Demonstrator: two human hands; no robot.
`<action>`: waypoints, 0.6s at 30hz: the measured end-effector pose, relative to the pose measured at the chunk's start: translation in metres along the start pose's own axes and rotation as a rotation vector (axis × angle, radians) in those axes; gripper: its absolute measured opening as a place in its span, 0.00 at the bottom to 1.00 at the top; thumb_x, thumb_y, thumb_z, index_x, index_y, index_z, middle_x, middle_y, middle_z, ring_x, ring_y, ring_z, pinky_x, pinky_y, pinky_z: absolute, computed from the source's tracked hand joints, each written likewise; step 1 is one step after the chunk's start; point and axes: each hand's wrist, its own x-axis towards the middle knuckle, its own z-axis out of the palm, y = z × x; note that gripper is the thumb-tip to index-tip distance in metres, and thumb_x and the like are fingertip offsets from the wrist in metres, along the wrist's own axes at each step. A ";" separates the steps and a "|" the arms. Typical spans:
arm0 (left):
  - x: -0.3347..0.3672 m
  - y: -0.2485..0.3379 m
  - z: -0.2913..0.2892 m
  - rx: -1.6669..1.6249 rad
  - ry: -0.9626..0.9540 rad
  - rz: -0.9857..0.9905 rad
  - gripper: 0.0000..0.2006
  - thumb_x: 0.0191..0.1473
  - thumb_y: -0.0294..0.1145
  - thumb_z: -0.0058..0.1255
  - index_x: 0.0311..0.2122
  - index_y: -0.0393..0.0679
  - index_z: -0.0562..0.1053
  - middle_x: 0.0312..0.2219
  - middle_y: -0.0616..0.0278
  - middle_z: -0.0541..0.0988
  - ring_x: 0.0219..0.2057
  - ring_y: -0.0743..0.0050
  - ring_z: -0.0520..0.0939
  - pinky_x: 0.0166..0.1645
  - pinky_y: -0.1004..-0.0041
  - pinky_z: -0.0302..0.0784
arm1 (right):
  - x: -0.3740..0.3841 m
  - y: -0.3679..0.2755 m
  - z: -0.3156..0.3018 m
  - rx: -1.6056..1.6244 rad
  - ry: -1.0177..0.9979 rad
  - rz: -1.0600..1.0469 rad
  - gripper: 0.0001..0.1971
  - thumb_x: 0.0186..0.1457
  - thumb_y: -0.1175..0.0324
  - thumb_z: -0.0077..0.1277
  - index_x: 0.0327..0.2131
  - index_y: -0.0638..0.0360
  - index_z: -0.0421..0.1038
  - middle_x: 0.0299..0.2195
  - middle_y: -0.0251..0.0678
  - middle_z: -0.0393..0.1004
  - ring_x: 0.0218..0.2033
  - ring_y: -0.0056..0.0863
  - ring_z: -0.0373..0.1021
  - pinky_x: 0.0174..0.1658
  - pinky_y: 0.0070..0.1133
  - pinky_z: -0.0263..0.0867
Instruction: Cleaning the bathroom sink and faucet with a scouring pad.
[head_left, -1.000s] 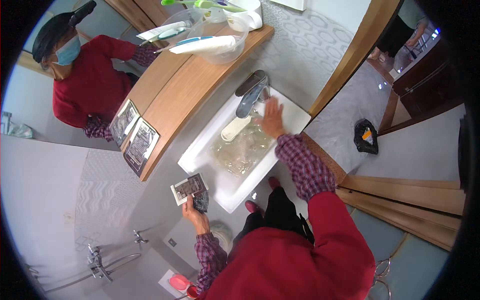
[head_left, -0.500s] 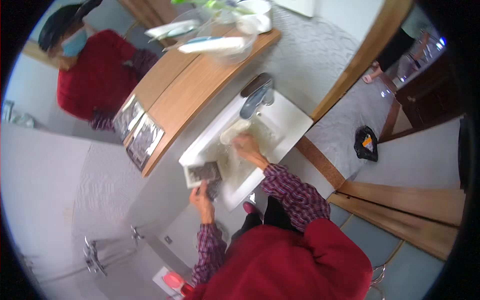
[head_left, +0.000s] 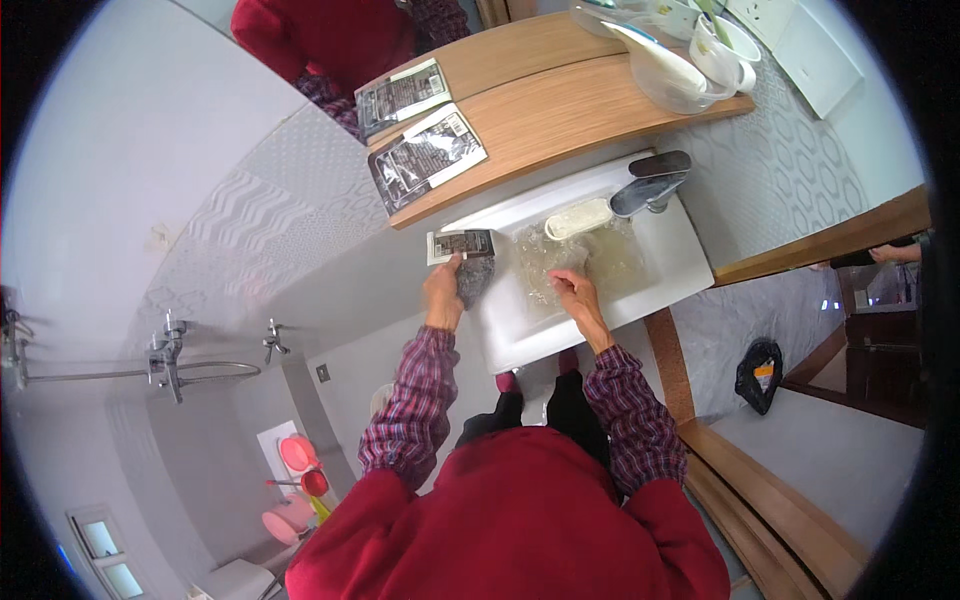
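Nearest the camera are the person's red top and two plaid sleeves, both forearms reaching up toward the white sink (head_left: 690, 262), the landmark here.

The left hand (head_left: 442, 296) is at the sink's left rim. Its grip is closed on a dark packet (head_left: 464, 245), pinched from below with the fingers wrapped round its lower end. The packet lies right at the sink's left corner, partly over the rim. Its long axis runs roughly left to right across the view, its pale edge pointing left, away from the basin. A darker, crumpled part hangs down under it beside the hand.

The right hand (head_left: 578, 298) is over the basin, just inside the sink's near rim. Its fingers curl down toward something clear and wet in the bowl; I cannot tell whether the grip holds anything or merely touches the water. The two hands are near each other but apart.

Farther into the sink, a pale oblong soap bar (head_left: 577, 218) lies at the back edge, its length running left to right, just left of the chrome tap (head_left: 646, 190).

Beyond the sink a wooden shelf (head_left: 560, 120) carries two more dark packets (head_left: 428, 157) at its left end, and a clear jug (head_left: 668, 78) and white cup (head_left: 722, 50) at its right end.
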 end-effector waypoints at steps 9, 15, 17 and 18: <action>0.031 -0.010 -0.010 -0.220 -0.044 -0.393 0.13 0.54 0.35 0.39 0.42 0.42 0.67 0.33 0.52 0.76 0.31 0.56 0.79 0.37 0.56 0.76 | 0.002 0.017 -0.001 0.099 -0.026 0.003 0.10 0.52 0.71 0.45 0.38 0.61 0.70 0.26 0.26 0.68 0.28 0.14 0.62 0.33 0.13 0.59; 0.040 -0.014 -0.027 -0.185 -0.066 -0.336 0.13 0.53 0.32 0.40 0.42 0.38 0.67 0.33 0.49 0.75 0.32 0.55 0.78 0.36 0.58 0.76 | 0.002 0.014 0.003 0.096 -0.071 0.028 0.13 0.52 0.67 0.47 0.41 0.61 0.68 0.28 0.27 0.68 0.28 0.15 0.62 0.30 0.13 0.60; 0.057 -0.021 -0.039 -0.186 -0.115 -0.269 0.13 0.52 0.30 0.41 0.41 0.35 0.66 0.34 0.48 0.74 0.32 0.54 0.78 0.36 0.59 0.76 | 0.004 0.013 0.012 0.066 -0.073 0.012 0.13 0.52 0.67 0.46 0.41 0.61 0.68 0.29 0.28 0.68 0.28 0.15 0.63 0.30 0.14 0.60; 0.064 -0.023 -0.039 -0.153 -0.042 -0.228 0.13 0.50 0.28 0.43 0.41 0.32 0.66 0.34 0.48 0.74 0.31 0.55 0.78 0.35 0.61 0.76 | 0.004 0.011 0.016 0.064 -0.082 0.008 0.13 0.52 0.67 0.46 0.41 0.61 0.68 0.29 0.28 0.68 0.28 0.15 0.63 0.30 0.14 0.60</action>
